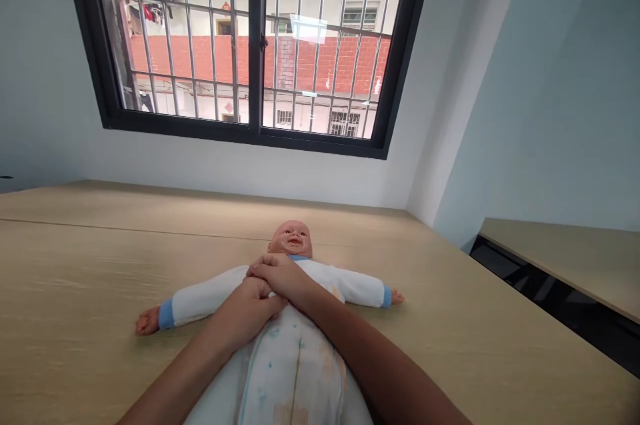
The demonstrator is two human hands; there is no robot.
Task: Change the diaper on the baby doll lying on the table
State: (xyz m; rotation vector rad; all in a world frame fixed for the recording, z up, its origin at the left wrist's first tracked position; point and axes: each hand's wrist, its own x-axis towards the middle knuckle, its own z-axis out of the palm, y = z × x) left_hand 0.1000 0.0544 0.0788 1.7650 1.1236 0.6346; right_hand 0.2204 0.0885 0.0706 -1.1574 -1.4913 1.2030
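A baby doll [300, 351] in white clothing with blue cuffs and collar lies face up on a wooden table, its head toward the window and its arms spread out to both sides. My left hand [250, 308] rests on the doll's chest, fingers bent at the front of the clothing. Just above it, my right hand [280, 275] lies on the upper chest below the doll's chin, touching my left hand. What the fingers of either hand grip, if anything, is too small to make out.
The wooden table [75, 278] has a seam across its far part. Behind it is a dark-framed window [257, 45] with metal bars. At the right stands another wooden surface [565, 251] with a black edge, beside the wall.
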